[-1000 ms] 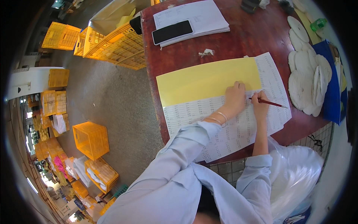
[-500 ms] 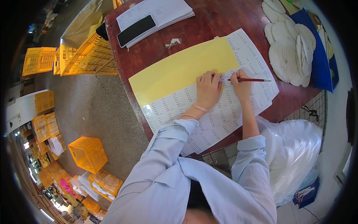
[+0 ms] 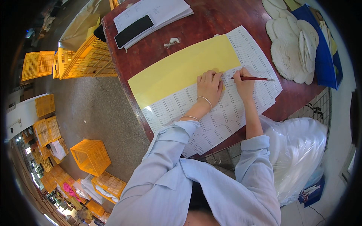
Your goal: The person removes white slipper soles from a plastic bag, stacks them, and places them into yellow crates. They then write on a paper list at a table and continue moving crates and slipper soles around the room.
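Observation:
A slim dark red pen [image 3: 256,78] with a silver end is pinched in my right hand [image 3: 244,81], its tip pointing left over the printed sheet [image 3: 233,113]. Rows of small print cover that white sheet, and a yellow sheet [image 3: 181,69] lies across its upper part. My left hand [image 3: 209,88] rests palm down across the lower edge of the yellow sheet, fingers close together and slightly bent. Under its right side a small yellow patch shows; I cannot make out what it is.
On the dark red table [image 3: 211,17], a black phone [image 3: 134,31] lies on stacked papers [image 3: 162,11]. Round off-white pads [image 3: 290,49] lie beside a blue bin [image 3: 328,62] at right. A plastic-wrapped bundle [image 3: 298,154] stands below; yellow crates [image 3: 90,156] stand on the floor left.
The whole view has shifted slightly. My left hand stays on the sheets, and my right hand keeps its pinch on the pen, with little visible movement.

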